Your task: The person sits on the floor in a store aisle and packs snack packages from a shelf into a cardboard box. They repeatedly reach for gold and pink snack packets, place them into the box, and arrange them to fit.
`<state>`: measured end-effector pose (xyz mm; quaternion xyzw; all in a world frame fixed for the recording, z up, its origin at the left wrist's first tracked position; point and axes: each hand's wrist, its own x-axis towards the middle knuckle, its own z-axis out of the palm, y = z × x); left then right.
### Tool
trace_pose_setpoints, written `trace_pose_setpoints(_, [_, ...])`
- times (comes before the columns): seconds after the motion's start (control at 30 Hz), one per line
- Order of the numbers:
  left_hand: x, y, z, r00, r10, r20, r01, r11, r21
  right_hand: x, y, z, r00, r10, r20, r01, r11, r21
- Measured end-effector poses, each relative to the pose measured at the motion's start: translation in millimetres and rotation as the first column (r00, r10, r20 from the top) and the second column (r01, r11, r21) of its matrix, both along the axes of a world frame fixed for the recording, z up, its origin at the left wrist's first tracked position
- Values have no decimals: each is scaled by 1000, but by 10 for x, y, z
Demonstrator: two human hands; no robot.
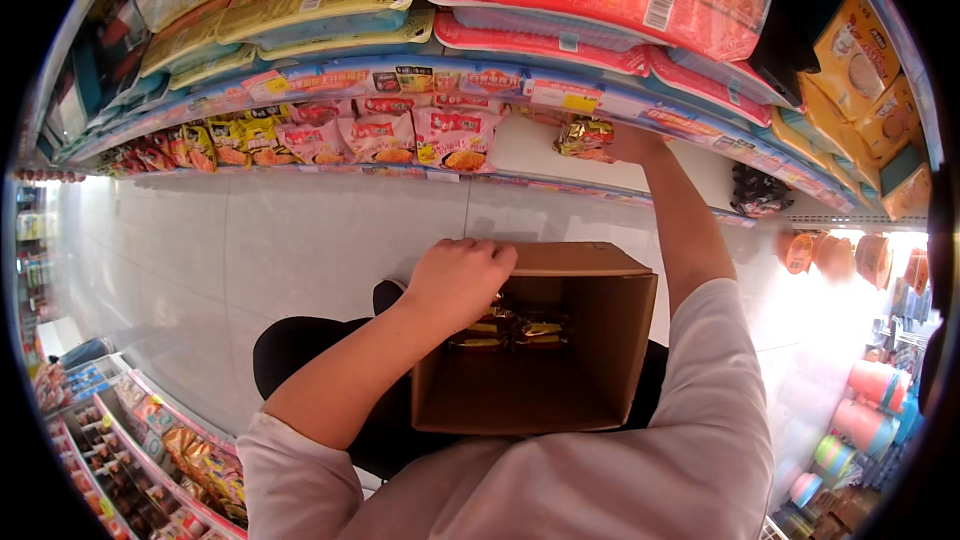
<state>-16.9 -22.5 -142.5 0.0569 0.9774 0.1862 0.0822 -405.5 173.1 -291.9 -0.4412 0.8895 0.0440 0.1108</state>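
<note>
The shiny gold foil packet (pixel 585 137) lay low over the pale, flat lower shelf (pixel 530 145), just right of a row of pink printed noodle bags (pixel 455 140). I saw it as a nearly square pouch, slightly longer from side to side, so its long axis ran roughly along the shelf's front edge. One short end pointed left toward the pink bags and the other met the right hand (pixel 637 145). I could not make out which printed face was its front.

That hand was closed on the packet's right end, fingers reaching left and partly hidden from me. The bare right forearm stretched forward from its pale short sleeve (pixel 722 360), angling a little leftward, with the elbow almost straight.

I had the left hand (pixel 465 275) hooked over the upper left rim of the open brown cardboard box (pixel 575 260), knuckles up, fingers curled together on the edge, its forearm slanting in from lower left. The box sat before the wearer's torso, between the black-clad legs (pixel 305 350), its mouth facing up toward my camera. Inside, small gold-and-dark packets (pixel 540 330) lay toward the far left part.
</note>
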Motion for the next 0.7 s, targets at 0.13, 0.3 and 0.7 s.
trace_pose_setpoints(0.13, [23,9,-27,1000,3,-22,-3,1000,-5,-196,-27,42,998,54,42,-57,995,77])
trace_pose_setpoints(0.3, [10,32,-47,998,-8,-57,8,1000,-5,-414,130,-70,987,140,-75,-147,983,-109])
trace_pose_setpoints(0.7, [-28,52,-37,1000,-13,14,14,997,-71,759,500,1038,937,-92,-336,-44,926,-375])
